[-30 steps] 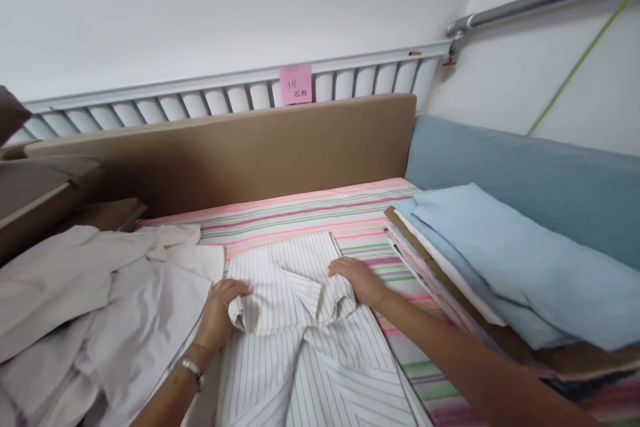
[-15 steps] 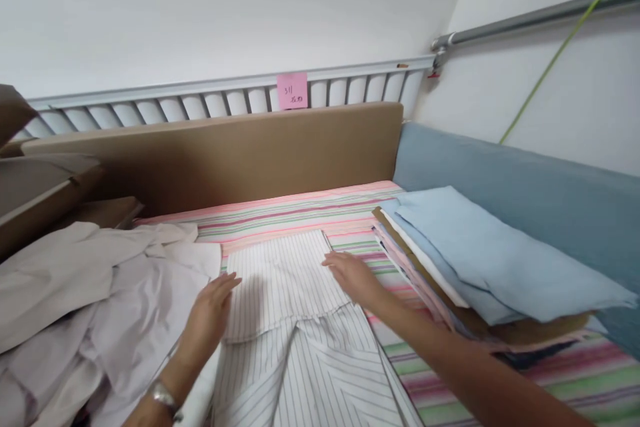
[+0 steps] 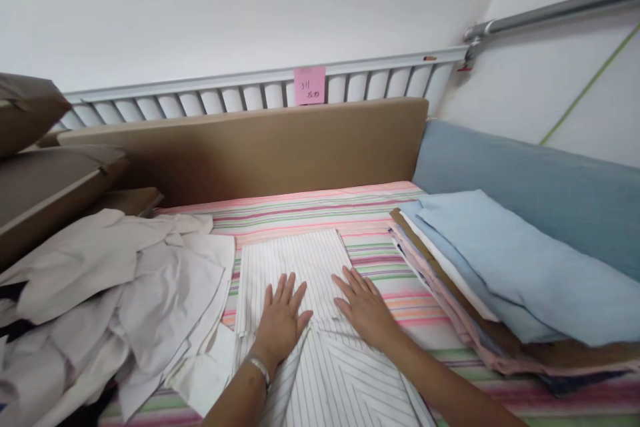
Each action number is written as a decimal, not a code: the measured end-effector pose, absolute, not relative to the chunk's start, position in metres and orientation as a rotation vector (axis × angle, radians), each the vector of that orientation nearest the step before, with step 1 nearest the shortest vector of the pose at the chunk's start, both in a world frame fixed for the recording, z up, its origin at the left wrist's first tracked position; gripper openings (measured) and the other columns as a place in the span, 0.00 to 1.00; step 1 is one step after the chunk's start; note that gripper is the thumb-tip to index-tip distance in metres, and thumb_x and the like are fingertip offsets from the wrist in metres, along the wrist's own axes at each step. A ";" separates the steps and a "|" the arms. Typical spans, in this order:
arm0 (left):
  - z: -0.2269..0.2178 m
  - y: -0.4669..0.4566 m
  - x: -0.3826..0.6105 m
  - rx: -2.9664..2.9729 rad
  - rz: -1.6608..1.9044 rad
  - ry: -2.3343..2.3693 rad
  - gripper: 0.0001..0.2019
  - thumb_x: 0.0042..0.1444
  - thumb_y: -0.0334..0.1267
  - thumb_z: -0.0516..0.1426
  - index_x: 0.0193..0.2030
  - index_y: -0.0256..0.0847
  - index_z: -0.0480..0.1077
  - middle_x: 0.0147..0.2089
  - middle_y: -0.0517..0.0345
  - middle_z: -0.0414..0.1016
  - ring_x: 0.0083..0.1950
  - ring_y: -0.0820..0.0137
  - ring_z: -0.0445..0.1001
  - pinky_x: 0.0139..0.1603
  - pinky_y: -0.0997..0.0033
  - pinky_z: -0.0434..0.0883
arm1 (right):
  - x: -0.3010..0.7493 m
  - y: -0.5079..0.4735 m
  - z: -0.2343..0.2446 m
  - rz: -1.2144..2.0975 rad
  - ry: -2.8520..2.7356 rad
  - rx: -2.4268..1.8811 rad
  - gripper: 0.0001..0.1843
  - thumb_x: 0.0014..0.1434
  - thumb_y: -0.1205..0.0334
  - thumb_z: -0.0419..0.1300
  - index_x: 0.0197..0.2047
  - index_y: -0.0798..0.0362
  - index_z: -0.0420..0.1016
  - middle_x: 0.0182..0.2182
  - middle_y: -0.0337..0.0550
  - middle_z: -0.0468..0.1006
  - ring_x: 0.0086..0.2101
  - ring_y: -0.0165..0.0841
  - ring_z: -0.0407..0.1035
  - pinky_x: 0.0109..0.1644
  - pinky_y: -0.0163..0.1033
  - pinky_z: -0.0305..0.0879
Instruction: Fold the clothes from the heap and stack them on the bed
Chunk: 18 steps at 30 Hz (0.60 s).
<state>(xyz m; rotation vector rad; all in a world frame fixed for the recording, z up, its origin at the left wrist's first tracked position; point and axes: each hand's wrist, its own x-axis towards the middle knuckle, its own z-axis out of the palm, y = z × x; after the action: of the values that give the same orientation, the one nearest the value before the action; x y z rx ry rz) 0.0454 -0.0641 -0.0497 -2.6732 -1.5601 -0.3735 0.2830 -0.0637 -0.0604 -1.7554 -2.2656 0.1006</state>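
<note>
A white garment with thin dark stripes [image 3: 300,267] lies folded flat on a pink and green striped cloth [image 3: 320,210]. My left hand [image 3: 281,319] rests palm down on it, fingers spread, a bracelet on the wrist. My right hand [image 3: 364,305] lies flat beside it on the same garment, fingers stretched out. Neither hand grips anything.
A heap of rumpled off-white clothes [image 3: 115,287] lies to the left. Folded light blue fabric [image 3: 515,267] is stacked on striped pieces at the right. A brown board [image 3: 250,147] stands behind, with a pink note [image 3: 309,85] on the white rail above.
The bunched top part of the striped garment has been laid flat. Both hands let go of it and now press flat side by side on it.
</note>
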 end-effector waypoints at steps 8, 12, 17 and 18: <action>-0.027 -0.100 0.022 -2.867 -0.363 -1.629 0.22 0.63 0.43 0.45 0.64 0.53 0.54 0.68 0.56 0.53 0.68 0.60 0.49 0.63 0.46 0.57 | 0.309 -0.094 -0.049 0.231 -2.354 -1.649 0.25 0.63 0.53 0.47 0.62 0.47 0.59 0.65 0.48 0.52 0.63 0.40 0.46 0.64 0.53 0.47; -0.024 -0.168 -0.045 -2.749 -0.487 -1.598 0.26 0.61 0.36 0.45 0.66 0.52 0.47 0.67 0.56 0.55 0.67 0.67 0.54 0.63 0.56 0.61 | 0.353 -0.155 -0.046 0.295 -2.387 -1.502 0.23 0.63 0.59 0.47 0.61 0.44 0.62 0.64 0.44 0.56 0.62 0.36 0.50 0.65 0.52 0.48; -0.055 -0.257 -0.104 -2.641 -0.273 -1.341 0.40 0.49 0.25 0.49 0.68 0.51 0.40 0.68 0.55 0.52 0.66 0.62 0.55 0.59 0.57 0.66 | 0.384 -0.239 -0.041 0.321 -2.459 -1.353 0.29 0.60 0.60 0.51 0.65 0.42 0.54 0.65 0.42 0.52 0.63 0.37 0.46 0.66 0.52 0.45; -0.063 -0.268 -0.105 -2.627 -0.258 -1.312 0.43 0.46 0.23 0.49 0.68 0.52 0.40 0.67 0.55 0.53 0.66 0.61 0.56 0.58 0.57 0.67 | 0.384 -0.249 -0.041 0.315 -2.461 -1.324 0.31 0.59 0.60 0.52 0.65 0.43 0.52 0.65 0.43 0.51 0.63 0.37 0.45 0.66 0.52 0.45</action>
<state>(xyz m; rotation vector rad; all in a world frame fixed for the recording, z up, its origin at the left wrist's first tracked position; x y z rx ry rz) -0.1051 -0.2685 -0.0633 -2.6267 -1.3123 -0.2583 0.3838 -0.2491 -0.0405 -1.3244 -2.4610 0.3152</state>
